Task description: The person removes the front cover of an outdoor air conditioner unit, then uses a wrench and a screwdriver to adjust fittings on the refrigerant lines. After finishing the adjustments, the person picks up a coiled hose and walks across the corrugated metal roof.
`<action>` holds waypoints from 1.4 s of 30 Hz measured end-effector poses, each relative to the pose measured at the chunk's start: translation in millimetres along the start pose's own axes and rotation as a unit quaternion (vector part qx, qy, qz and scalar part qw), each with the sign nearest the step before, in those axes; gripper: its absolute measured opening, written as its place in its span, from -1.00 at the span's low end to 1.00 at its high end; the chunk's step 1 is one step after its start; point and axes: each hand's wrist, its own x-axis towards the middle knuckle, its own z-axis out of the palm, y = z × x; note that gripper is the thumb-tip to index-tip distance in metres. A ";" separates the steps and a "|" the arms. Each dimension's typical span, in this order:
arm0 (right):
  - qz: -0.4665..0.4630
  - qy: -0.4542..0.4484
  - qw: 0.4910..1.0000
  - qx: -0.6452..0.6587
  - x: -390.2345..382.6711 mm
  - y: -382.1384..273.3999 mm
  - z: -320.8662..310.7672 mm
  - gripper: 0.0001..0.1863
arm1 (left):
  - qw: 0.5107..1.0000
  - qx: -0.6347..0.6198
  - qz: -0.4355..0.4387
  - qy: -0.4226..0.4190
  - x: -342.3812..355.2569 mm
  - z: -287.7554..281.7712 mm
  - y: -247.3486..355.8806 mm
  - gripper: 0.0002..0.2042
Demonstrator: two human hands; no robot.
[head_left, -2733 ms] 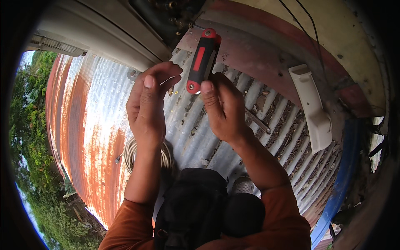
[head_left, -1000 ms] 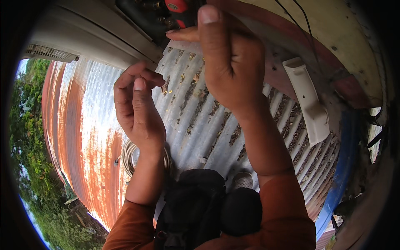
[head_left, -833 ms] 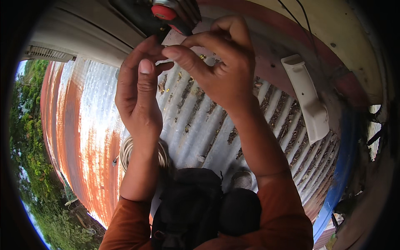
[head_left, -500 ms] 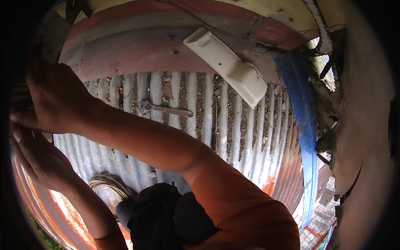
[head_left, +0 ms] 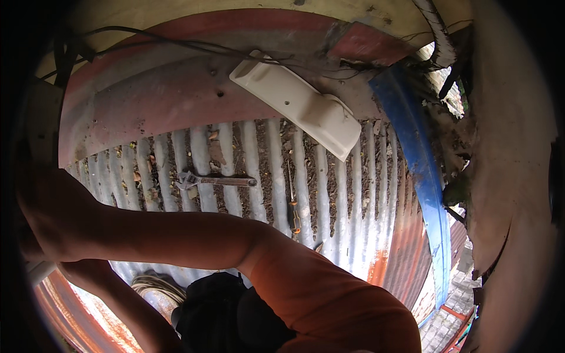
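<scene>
I can't tell whether either grip is closed at the frame's dark left edge; the adjustable wrench [head_left: 219, 181] lies left of centre, up-right of the nearer right hand [head_left: 52, 220], long axis near level.

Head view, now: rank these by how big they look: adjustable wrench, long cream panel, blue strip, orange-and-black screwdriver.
Largest to smallest:
1. Blue strip
2. Long cream panel
3. Adjustable wrench and orange-and-black screwdriver: too close in length to rank, though the wrench looks thicker.
</scene>
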 end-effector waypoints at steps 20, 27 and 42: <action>0.062 -0.024 0.989 0.133 2.7 -8.5 -14.6 -0.31 | 0.093 -0.950 -0.217 -0.205 19.2 71.5 -59.6 -0.30; 0.033 -0.002 0.992 0.126 1.8 -3.2 -18.1 -0.32 | 0.048 -0.959 -0.158 -0.231 31.3 108.9 -108.6 -0.34; 0.023 -0.010 0.993 0.118 0.3 -0.7 -15.0 -0.32 | -0.035 -0.924 -0.152 -0.349 24.2 98.0 -66.3 -0.36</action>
